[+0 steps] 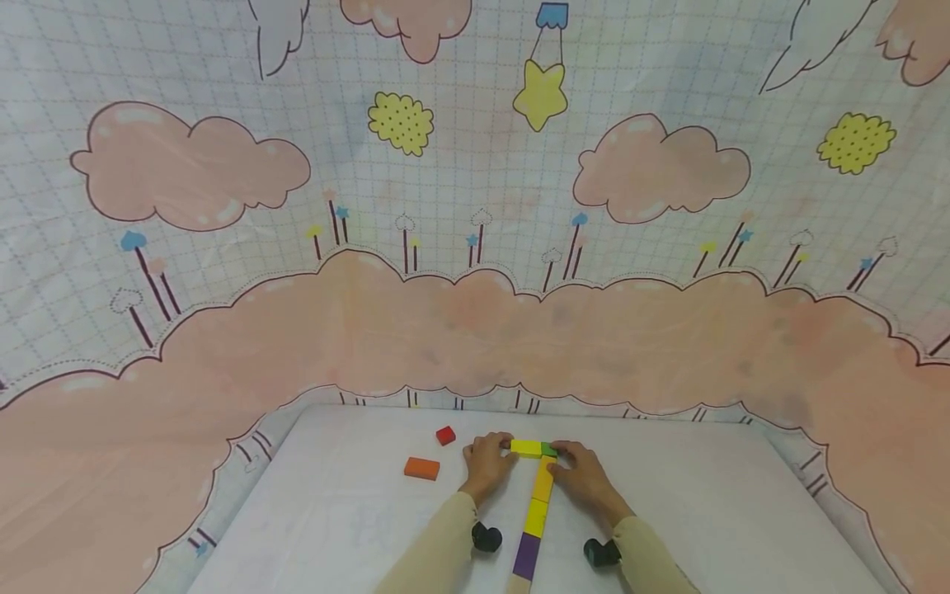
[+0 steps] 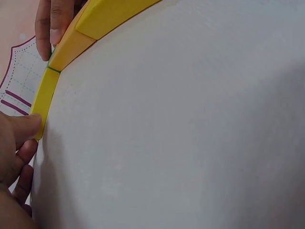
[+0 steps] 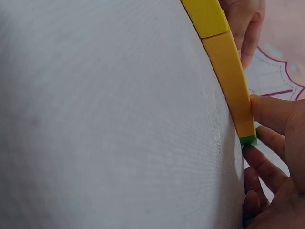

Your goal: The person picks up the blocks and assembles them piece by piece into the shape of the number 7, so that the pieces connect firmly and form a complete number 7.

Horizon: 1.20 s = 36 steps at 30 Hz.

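On the white table [image 1: 334, 511], an orange block [image 1: 421, 469] lies farthest left, at nine o'clock from the left hand [image 1: 486, 464]; a small red block [image 1: 445, 436] lies at its ten o'clock. The left hand pinches the left end of the upper yellow block [image 1: 526, 448] between thumb and forefinger, its other fingers bent beside it. A dark rounded piece [image 1: 486, 538] sits at that cuff, toward six o'clock.

Next comes a line of blocks, end to end, pointing between twelve and one o'clock: a tan block [image 1: 519, 585], cut off by the view's lower edge, then a purple block [image 1: 527, 556], the lower yellow block [image 1: 535, 518] and an amber block [image 1: 545, 478]. The amber one's far end touches the green block [image 1: 548, 450], which adjoins the upper yellow block at three o'clock.

The right hand [image 1: 586, 474], at the green block's four o'clock, curls round this corner, thumb against amber, two fingertips on green.
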Each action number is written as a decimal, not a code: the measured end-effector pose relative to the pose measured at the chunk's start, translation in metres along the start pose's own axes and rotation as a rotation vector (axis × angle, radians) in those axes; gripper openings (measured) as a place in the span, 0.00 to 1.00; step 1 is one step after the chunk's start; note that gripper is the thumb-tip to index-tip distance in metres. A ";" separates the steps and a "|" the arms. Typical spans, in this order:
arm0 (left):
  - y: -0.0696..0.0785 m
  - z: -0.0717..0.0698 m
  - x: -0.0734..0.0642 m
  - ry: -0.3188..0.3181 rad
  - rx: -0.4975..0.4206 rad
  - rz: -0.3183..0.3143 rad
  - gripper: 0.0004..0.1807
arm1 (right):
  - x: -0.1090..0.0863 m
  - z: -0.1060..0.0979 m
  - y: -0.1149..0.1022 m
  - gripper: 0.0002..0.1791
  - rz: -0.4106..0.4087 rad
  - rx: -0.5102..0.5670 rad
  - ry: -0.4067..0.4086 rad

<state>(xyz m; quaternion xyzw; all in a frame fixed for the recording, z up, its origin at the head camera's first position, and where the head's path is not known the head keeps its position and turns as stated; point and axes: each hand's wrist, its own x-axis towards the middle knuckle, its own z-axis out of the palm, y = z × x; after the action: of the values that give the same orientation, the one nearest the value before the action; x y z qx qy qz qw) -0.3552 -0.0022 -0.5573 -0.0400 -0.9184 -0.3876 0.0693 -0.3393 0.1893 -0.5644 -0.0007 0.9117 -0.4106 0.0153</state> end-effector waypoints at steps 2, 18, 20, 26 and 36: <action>0.001 -0.001 0.000 0.000 -0.012 -0.005 0.15 | 0.000 0.000 0.000 0.23 0.008 0.007 0.001; 0.001 0.000 -0.001 -0.004 -0.018 -0.018 0.15 | -0.001 0.001 0.000 0.23 0.015 0.012 0.003; 0.001 0.000 -0.001 -0.004 -0.022 -0.015 0.15 | -0.001 0.001 0.000 0.23 0.011 0.009 0.006; 0.000 -0.001 -0.002 -0.004 -0.018 -0.010 0.15 | -0.002 0.000 -0.001 0.23 0.015 -0.004 0.006; 0.001 -0.001 -0.003 0.002 -0.001 -0.007 0.17 | -0.004 0.000 -0.002 0.23 0.023 0.007 -0.005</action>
<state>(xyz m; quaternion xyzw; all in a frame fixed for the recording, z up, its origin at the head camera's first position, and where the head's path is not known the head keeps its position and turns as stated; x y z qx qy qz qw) -0.3517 -0.0023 -0.5568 -0.0364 -0.9183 -0.3883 0.0686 -0.3353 0.1880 -0.5624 0.0087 0.9101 -0.4137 0.0220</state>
